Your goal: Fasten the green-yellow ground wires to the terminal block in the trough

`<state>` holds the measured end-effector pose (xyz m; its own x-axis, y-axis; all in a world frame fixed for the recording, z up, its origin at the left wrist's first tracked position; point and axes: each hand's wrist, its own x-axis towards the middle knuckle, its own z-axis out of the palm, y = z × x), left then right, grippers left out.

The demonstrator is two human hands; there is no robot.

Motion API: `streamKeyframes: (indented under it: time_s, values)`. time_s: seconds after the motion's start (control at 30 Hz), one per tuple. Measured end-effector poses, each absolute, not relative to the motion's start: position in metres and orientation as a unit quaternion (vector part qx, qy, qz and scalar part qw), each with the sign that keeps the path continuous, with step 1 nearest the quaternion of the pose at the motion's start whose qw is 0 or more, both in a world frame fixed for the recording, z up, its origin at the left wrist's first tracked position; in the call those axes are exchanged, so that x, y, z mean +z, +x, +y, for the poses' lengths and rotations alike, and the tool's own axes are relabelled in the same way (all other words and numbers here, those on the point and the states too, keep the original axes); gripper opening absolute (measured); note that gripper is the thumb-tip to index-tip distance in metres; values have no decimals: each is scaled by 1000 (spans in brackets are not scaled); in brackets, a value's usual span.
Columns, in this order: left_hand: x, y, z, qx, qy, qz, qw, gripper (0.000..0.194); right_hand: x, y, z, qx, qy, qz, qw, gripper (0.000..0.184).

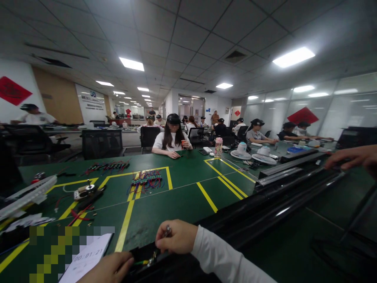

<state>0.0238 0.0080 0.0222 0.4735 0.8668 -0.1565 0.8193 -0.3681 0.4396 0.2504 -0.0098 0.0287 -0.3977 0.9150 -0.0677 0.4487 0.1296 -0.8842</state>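
Note:
At the bottom middle, my right hand point(180, 237) is closed, its thumb and finger pinching a small shiny metal piece point(167, 231) whose kind I cannot make out. My left hand point(110, 268), lower left, has its fingers curled beside a green-and-yellow wire point(141, 262); what they grip, if anything, is hidden. Small shiny metal fittings point(152, 258) sit at the wire's end, just below my right fingertips. Beneath both hands runs a long black bar point(179, 266), partly covered by my white sleeve.
Another person's hand point(350, 157) touches the long black bars point(294, 192) at right. On the green table point(173, 208) lie bundled wired boards point(146, 179), a small motor-like part point(85, 192) and a white sheet-like thing showing a timer point(88, 255). A person point(171, 137) sits opposite; fans point(264, 155) stand beyond.

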Motion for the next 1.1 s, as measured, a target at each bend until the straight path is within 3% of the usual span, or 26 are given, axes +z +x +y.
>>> streamKeyframes:
  time_s: [0.37, 1.1]
  values:
    - [37, 25, -2, 50, 833, 493, 248, 33, 19, 249, -7, 408, -477, -723, 288, 18]
    - [35, 17, -3, 39, 847, 480, 226, 37, 24, 241, -12, 376, -465, -751, 279, 5]
